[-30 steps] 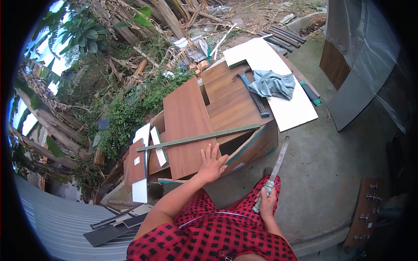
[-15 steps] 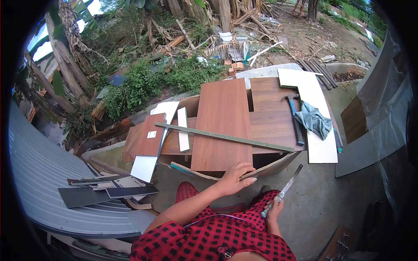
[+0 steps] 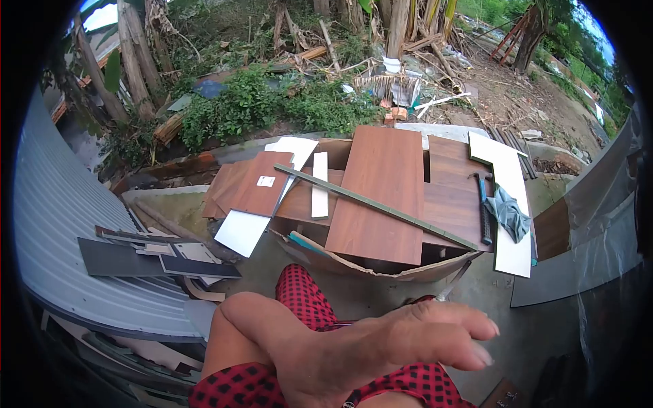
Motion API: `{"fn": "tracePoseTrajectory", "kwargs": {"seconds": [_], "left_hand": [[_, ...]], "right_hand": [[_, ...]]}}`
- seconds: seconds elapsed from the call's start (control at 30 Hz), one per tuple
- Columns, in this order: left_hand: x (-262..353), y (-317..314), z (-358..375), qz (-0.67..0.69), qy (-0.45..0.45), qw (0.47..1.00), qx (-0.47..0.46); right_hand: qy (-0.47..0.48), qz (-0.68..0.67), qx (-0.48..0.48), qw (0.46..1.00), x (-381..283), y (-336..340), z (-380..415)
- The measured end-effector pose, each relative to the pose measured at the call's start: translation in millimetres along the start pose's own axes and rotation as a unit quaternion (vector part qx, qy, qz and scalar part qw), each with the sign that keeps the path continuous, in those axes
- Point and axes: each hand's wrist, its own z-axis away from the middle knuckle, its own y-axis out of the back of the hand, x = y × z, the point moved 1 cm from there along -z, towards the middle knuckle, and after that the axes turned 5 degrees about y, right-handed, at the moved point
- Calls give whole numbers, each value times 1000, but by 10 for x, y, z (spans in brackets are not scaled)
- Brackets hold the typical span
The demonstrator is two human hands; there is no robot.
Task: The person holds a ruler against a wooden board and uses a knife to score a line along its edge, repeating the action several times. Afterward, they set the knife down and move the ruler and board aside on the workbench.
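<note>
My left hand is raised close to the camera, fingers stretched to the right and slightly bent, holding nothing. Behind it, my right hand is hidden. A narrow metal blade, tilted up, shows above my left fingers; its wrapped handle, gripped by my right hand a moment ago, is covered. Ahead, a large brown wood-grain board lies across an open cardboard box. A long thin greenish strip rests slantwise over the board. To its right lie a hammer and a grey-blue cloth.
A white L-shaped panel lies under the cloth. Brown and white boards are stacked on the left. Dark offcuts rest by corrugated metal sheeting. Plastic sheeting hangs at right; plants grow beyond the box.
My left hand has left the near edge of the brown board and come up toward the camera, covering my right hand. The view has shifted, so the boards appear farther right.
</note>
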Motion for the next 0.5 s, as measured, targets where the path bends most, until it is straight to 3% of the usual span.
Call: {"fn": "tracePoseTrajectory", "kwargs": {"seconds": [0.07, 0.13, 0.23, 0.37, 0.43, 0.47, 0.5], "left_hand": [[-77, 49, 111, -45, -4, 999, -3], [-279, 187, 125, -60, -166, 979, -105], [-150, 57, 257, 8, -125, 990, -66], [-31, 102, 243, 13, -154, 984, -87], [-133, 221, 229, -102, -258, 950, -144], [-66, 296, 283, -104, -263, 949, -140], [201, 355, 216, -99, -186, 955, -207]], "right_hand": [[-2, -11, 9, 1000, -36, 12, 40], [2, -23, 10, 1000, -93, 6, 14], [-1, -17, 8, 1000, -65, -4, 20], [2, -13, 2, 1000, 9, -15, -6], [3, -8, -2, 1000, 28, -26, -6], [3, -6, -1, 1000, 29, -16, -14], [4, -2, -2, 1000, -5, -23, 3]]}}
